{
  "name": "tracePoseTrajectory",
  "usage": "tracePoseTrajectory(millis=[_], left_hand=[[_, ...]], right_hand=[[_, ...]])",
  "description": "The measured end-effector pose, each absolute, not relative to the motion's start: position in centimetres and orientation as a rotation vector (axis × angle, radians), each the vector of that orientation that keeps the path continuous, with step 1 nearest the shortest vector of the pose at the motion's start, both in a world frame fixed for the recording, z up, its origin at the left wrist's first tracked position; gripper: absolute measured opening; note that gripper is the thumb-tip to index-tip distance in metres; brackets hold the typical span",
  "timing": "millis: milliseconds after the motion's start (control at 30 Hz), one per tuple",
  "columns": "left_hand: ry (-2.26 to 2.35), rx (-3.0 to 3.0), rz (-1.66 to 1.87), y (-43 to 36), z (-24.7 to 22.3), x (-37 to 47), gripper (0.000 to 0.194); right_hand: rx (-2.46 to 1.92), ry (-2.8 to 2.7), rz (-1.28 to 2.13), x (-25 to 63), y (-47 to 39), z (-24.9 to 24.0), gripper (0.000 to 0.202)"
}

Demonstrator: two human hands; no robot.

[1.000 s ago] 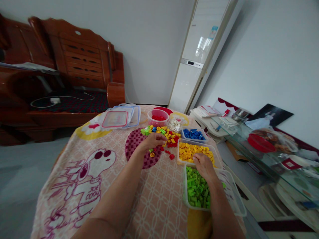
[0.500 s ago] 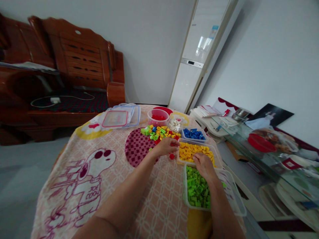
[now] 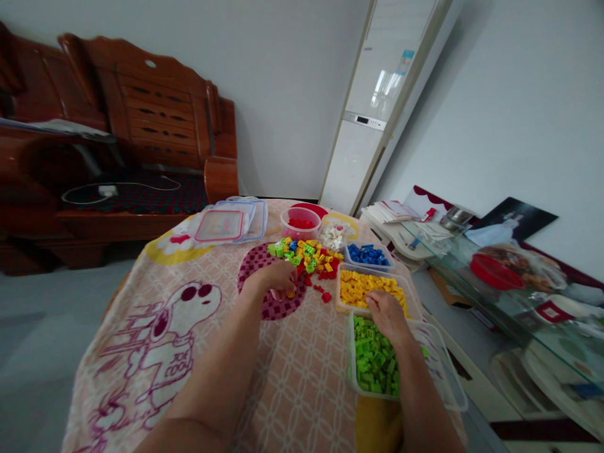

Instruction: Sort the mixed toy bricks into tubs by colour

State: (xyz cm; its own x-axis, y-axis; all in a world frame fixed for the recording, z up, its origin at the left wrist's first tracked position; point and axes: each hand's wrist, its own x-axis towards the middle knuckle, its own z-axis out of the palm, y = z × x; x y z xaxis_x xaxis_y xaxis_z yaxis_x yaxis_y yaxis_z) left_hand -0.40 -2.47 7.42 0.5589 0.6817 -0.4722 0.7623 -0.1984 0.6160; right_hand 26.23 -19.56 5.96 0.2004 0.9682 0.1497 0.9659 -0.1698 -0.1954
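My left hand [image 3: 279, 278] is over the purple checked circle of the tablecloth, fingers curled and closed around a small yellow building block [image 3: 290, 294]. Just beyond it lies a mixed pile of building blocks [image 3: 309, 253] in yellow, green, red and blue. My right hand [image 3: 385, 309] rests at the near side of the clear container of yellow blocks [image 3: 352, 286]; its fingers are pinched, and whatever they hold is hidden. Close below that wrist stands the container of green blocks [image 3: 375, 358]. A few loose red blocks [image 3: 325, 296] lie between my hands.
A container of blue blocks [image 3: 368, 255], a heap of white blocks [image 3: 335, 234] and a round tub of red blocks [image 3: 300, 223] stand farther back. Stacked lids [image 3: 219, 225] lie at the back left. Right of the table is a glass shelf [image 3: 495, 302] with bags and dishes.
My left hand has moved left from the yellow container's edge to the checked circle, and a yellow block now shows at its fingertips. My right hand has barely moved.
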Motion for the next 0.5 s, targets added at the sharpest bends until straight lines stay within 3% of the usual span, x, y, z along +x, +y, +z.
tracePoseTrajectory(millis=[100, 300, 500], left_hand=[[1.162, 1.952, -0.115, -2.6, 7.3, 0.2, 0.034], [1.238, 2.373, -0.167, -3.7, 8.0, 2.0, 0.014], [1.377, 2.535, -0.139, -5.0, 8.5, 3.3, 0.029]], right_hand=[[-2.213, -1.841, 0.020, 26.5, -19.5, 5.7, 0.028], [-2.214, -1.850, 0.008, 26.4, -19.5, 5.8, 0.027], [-2.234, -1.837, 0.025, 26.4, -19.5, 5.8, 0.027]])
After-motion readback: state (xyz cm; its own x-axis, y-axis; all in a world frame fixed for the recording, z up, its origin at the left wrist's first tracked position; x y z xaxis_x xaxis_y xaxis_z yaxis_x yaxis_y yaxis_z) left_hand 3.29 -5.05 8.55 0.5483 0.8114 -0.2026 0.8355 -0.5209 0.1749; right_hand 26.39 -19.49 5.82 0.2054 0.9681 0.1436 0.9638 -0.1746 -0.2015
